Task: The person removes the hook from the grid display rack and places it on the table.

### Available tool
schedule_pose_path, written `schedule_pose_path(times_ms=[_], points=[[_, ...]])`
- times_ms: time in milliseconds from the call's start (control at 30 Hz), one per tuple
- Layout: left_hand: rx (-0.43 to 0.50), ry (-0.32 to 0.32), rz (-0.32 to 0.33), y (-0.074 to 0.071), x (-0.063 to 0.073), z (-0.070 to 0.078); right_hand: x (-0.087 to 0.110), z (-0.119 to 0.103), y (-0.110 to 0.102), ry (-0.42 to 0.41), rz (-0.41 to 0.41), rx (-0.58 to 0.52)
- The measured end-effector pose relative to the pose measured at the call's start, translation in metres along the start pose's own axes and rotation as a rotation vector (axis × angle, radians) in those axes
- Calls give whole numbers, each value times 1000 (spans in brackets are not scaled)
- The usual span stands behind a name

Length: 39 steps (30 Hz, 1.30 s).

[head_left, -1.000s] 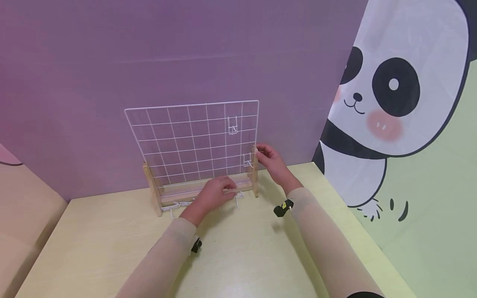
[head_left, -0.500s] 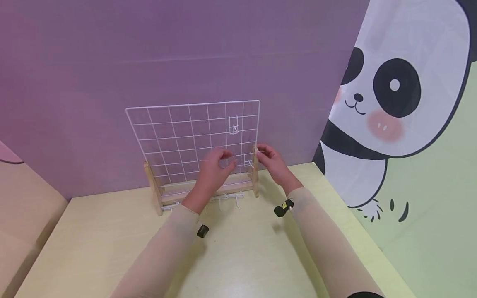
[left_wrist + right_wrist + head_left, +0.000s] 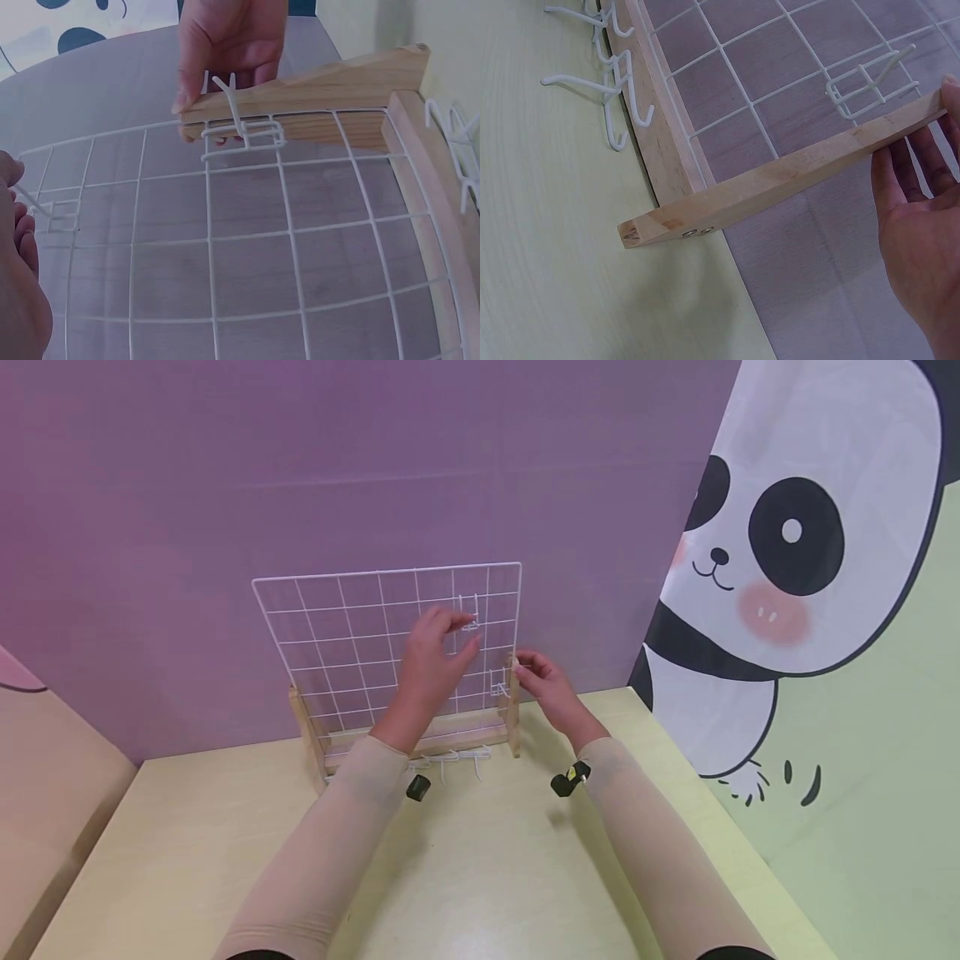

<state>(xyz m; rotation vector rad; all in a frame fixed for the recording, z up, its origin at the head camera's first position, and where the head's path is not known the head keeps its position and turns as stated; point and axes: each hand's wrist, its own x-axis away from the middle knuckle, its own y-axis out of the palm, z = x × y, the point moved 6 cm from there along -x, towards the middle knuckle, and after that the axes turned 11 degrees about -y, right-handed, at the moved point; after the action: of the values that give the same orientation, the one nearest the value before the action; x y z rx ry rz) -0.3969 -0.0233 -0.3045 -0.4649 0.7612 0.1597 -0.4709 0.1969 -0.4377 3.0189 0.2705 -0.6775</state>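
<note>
A white wire grid panel [image 3: 360, 635] stands upright in a wooden stand [image 3: 306, 735]. Beside the upper hook [image 3: 64, 216] on the grid is my left hand [image 3: 429, 664], its thumb and index finger apart at the hook's prong. Part of that hand shows at the edge of the left wrist view; whether it touches the prong is hard to tell. My right hand [image 3: 553, 693] grips the top of the stand's right wooden post [image 3: 795, 172], thumb on one side and fingers on the other. A lower white hook [image 3: 866, 86] hangs on the grid near that post.
Several loose white hooks [image 3: 615, 90] lie along the front of the stand's base on the pale wooden table [image 3: 480, 860]. Behind the grid rises a purple wall [image 3: 375, 510], and a panda picture [image 3: 817, 552] covers the right wall.
My left hand has left the loose hooks at the base and risen up the grid to the upper hook. The right hand stays on the post.
</note>
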Motion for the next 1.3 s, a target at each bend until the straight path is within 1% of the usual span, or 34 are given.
schedule_pose_path(times_ms=[133, 233, 367, 533, 633, 800, 933, 1033, 1100, 1300], points=[[15, 12, 1, 3, -4, 3, 0, 1, -1, 7, 3, 14], [13, 3, 9, 5, -7, 4, 0, 1, -1, 5, -1, 23], [4, -12, 20, 4, -8, 4, -1, 1, -1, 4, -4, 28], [-14, 0, 31, 3, -9, 5, -2, 1, -1, -7, -3, 24], [-20, 25, 47, 2, -9, 5, -2, 1, -1, -8, -5, 25], [-17, 86, 105, -3, -8, 5, -1, 1, -1, -3, -6, 32], [-29, 146, 148, -7, -11, 9, -1, 1, -1, -2, -6, 42], [-36, 182, 160, -10, -12, 14, 0, 0, -1, -7, -9, 42], [-32, 193, 162, -13, -13, 16, 0, 0, -1, -11, -10, 36], [-44, 195, 157, -17, -15, 23, -1, 1, 0, -9, -9, 22]])
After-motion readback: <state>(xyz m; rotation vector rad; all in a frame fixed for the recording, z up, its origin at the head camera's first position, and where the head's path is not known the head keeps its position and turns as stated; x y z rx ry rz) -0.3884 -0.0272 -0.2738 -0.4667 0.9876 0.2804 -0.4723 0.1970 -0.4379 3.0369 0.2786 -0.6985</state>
